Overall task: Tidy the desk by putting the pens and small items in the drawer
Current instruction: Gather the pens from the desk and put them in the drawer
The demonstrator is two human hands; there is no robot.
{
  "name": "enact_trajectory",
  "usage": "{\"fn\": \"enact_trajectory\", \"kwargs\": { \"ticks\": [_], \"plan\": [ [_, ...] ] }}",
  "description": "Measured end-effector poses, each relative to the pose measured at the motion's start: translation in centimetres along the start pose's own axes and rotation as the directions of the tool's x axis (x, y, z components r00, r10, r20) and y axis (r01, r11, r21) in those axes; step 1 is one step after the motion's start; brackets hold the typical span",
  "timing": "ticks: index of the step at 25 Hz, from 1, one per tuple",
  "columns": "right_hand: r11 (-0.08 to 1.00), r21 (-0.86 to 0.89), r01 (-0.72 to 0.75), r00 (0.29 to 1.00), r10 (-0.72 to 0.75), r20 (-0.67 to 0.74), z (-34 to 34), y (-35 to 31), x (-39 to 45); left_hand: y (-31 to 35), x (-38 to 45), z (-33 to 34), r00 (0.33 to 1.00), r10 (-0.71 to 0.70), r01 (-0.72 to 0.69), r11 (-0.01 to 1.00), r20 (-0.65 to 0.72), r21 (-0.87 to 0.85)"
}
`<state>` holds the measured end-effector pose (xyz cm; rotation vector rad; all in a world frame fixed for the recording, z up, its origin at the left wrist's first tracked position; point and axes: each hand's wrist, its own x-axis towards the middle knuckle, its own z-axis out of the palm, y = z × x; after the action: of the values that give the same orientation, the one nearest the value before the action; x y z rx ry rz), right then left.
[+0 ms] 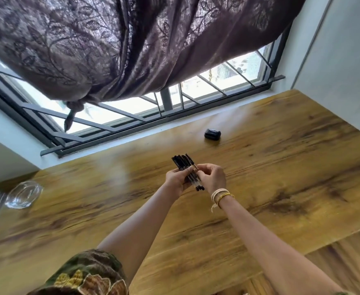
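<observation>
Near the middle of the frame, a bundle of black-capped pens with clear barrels (187, 169), held above the yellow-brown wood-grain desk top (281, 167), caps fanned toward the window, butt ends poking out low between the two wrists. Left hand (175, 180) wrapped round the bundle from the left, fingers curled across the barrels. Right hand (212, 177) closed in from the right, thumb and fingertips pinching the pens near the top of the bundle. Pale cord and yellow thread bracelets (220, 195) looped on the right wrist. Both forearms bare, reaching up from the bottom edge of the frame; green and brown patterned sleeve (85, 273) at lower left.

Further up the frame, right of centre, a small glossy black rounded case (212, 134) lying on the desk close to the window sill, well apart from the hands. At the left edge, a clear glass dish (23, 194) resting near the corner of the desk, just beside a grey flat thing cut off by the frame, too little in view to tell what.

Across the top, a purple leaf-patterned curtain (110, 43), gathered and knotted low at centre left. Beneath it, a dark metal window grille (166, 116) with slanted bars, bright daylight behind. Pale wall at the upper right.
</observation>
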<state>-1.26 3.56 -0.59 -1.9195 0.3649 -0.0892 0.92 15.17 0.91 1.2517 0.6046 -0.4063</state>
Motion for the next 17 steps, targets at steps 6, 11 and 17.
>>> {"fn": "enact_trajectory", "kwargs": {
  "ticks": [6, 11, 17],
  "plan": [
    [0.995, -0.005, 0.104, 0.994, -0.104, -0.02, 1.9, -0.7, -3.7, -0.8, -2.1, -3.1, 0.999, 0.015, -0.012, 0.998, 0.033, -0.069],
    [0.989, 0.007, 0.149, 0.989, -0.149, 0.013, 2.6, -0.9, -6.8, -2.0, -4.8, -5.7, 0.993, 0.012, 0.002, 0.993, 0.114, -0.118],
    [0.991, 0.007, 0.132, 0.989, -0.132, 0.062, 4.5, -1.2, -12.2, -3.8, -8.4, -10.3, 0.99, 0.015, 0.003, 0.992, 0.141, -0.124]
  ]
}}
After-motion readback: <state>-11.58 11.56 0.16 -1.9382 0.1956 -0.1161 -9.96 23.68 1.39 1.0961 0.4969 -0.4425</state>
